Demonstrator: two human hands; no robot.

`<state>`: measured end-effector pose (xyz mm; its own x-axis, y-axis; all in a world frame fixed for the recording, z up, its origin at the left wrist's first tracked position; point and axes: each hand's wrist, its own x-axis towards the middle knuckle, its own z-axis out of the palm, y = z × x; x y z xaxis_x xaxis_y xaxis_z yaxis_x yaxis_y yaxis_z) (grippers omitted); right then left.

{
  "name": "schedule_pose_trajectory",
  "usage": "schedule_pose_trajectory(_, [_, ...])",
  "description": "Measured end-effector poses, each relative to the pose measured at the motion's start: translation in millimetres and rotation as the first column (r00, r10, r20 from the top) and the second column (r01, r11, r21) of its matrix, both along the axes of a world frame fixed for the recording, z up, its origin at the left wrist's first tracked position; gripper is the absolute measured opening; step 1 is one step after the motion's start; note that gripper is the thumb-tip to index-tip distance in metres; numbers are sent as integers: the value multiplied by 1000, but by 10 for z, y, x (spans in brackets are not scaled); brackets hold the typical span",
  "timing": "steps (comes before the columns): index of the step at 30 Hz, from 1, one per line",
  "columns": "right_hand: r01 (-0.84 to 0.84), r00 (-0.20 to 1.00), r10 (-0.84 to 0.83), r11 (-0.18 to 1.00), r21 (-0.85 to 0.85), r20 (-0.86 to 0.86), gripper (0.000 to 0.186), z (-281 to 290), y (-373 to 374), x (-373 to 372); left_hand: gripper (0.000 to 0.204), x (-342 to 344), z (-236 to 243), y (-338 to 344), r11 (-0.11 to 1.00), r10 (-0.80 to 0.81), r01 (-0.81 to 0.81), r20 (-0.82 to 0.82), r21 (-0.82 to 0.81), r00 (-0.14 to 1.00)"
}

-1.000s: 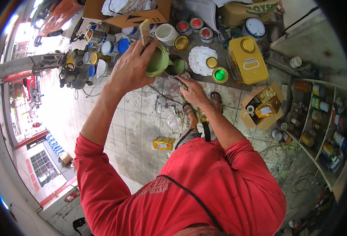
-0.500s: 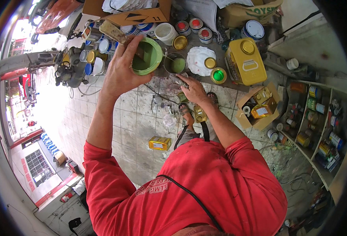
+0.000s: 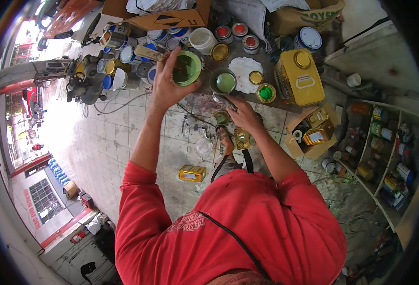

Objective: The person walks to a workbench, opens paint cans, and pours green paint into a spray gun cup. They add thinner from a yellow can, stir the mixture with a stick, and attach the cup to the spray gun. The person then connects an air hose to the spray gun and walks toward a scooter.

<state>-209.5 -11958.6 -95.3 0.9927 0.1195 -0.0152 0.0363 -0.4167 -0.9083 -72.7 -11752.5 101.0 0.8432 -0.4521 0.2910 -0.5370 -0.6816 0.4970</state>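
Note:
My left hand (image 3: 166,85) is closed round a light green plastic tub (image 3: 199,72), its wall tilted so the green paint inside shows. A flat, paint-stained wooden stick (image 3: 148,53) rests across that tub under my fingers. Just right of the tub is a dark round cup (image 3: 212,80) with lighter green paint (image 3: 225,83) at its bottom. My right hand (image 3: 242,113) is below the cup, fingers wrapped round a grey handle-like piece (image 3: 224,99) that reaches toward it. How that piece joins the cup is hard to make out.
Beyond the cup lie a white crumpled cloth (image 3: 245,71), an open can of bright green paint (image 3: 266,93) and a yellow jerrycan (image 3: 300,76). Red-topped cans (image 3: 239,30) and a white bucket (image 3: 203,40) stand behind. A carton (image 3: 309,128) sits on the tiled floor.
My left hand has moved right and slightly down with the green tub. A thin paint strand between tub and cup no longer shows. The cup and my right hand have shifted slightly right.

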Motion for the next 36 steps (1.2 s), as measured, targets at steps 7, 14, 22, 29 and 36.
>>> schedule_pose_trajectory(7, [16,995,-21,999,-50,-101,46,260,-347,-654,101,199,-1308,-64,981,154,-158,-39,-114,987])
schedule_pose_trajectory(14, [84,988,-78,996,42,-135,40,230,-438,-1023,103,283,-1956,-70,959,207,-213,-49,-190,977])
schedule_pose_trajectory(22, [91,987,-88,996,16,-131,42,278,-462,-1241,102,-325,-1709,83,897,308,-340,-151,-282,939])
schedule_pose_trajectory(29, [242,950,-262,962,-129,-169,39,418,-612,-1812,85,-1212,-1663,-704,950,77,-138,-217,-280,973])
schedule_pose_trajectory(36, [323,928,-344,935,-149,-146,38,397,-837,-2087,94,-979,-2115,-1587,902,-211,70,-294,-425,932])
